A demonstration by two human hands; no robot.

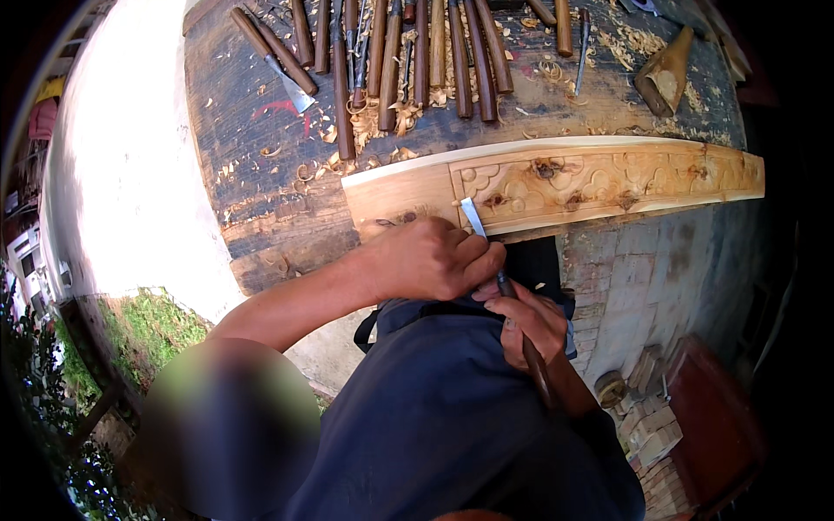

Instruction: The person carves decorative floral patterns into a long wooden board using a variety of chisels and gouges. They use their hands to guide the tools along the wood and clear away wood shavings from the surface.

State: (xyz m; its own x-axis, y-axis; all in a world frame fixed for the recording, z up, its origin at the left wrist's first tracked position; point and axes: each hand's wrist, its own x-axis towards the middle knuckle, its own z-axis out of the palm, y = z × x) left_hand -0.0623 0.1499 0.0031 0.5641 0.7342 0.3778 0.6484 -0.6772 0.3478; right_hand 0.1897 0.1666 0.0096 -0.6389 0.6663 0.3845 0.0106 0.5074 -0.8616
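Item: long pale wooden board (556, 178) with floral relief carving, lying across the near edge of a dark, worn plank workbench (252, 130).

Tool in use: steel-bladed carving chisel with a dark wooden handle (508, 300), its tip meeting the board's lower edge near the left end of the carved panel.

Left hand (430, 259): fingers curling closed around the chisel's blade, guiding it.

Right hand (532, 323): fingers clenching the handle, close against the dark blue apron (452, 408).

Progress, judged: scrolls and petals are standing out along most of the panel; the left end of the board is remaining plain, and the cut areas are looking rough, so finishing seems left.

Also present: row of brown-handled chisels (408, 52), pale curled wood shavings (382, 117), a wooden mallet (665, 74).
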